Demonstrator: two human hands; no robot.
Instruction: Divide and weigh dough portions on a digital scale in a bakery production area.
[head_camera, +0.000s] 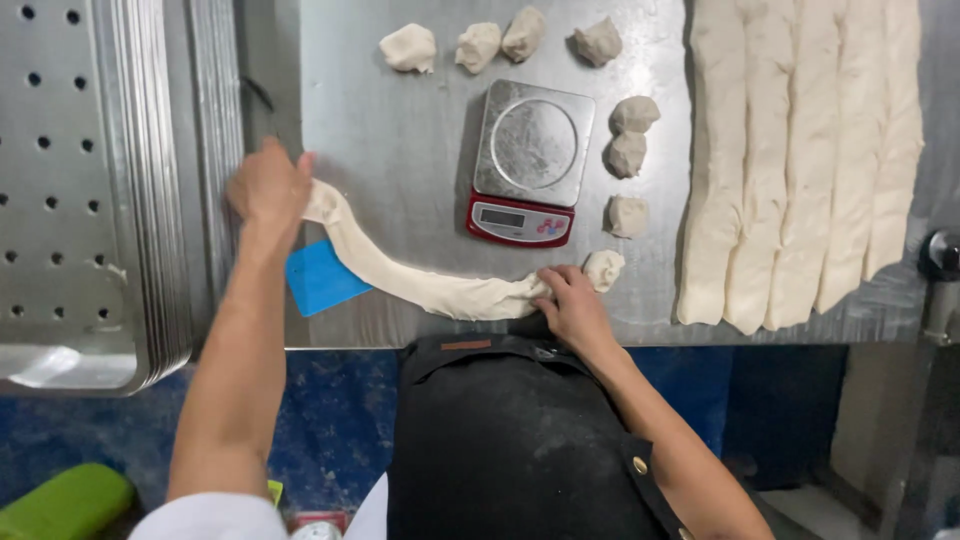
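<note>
Pale dough rope (420, 285) — both hands (268, 190) (572, 305) grip ends | table edge (640, 338) near

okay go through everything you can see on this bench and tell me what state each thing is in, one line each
Left hand: gripping the far end of the dough rope.
Right hand: pressed on the rope's near end.
Dough rope: stretched in a curve across the steel table.
Blue scraper: lying flat, partly under the rope.
Scale: platform bare, display unreadable.
Small dough pieces: cut, lying loose around the scale.
Long dough strips: laid side by side, uncut.
Perforated trays: stacked.
</note>
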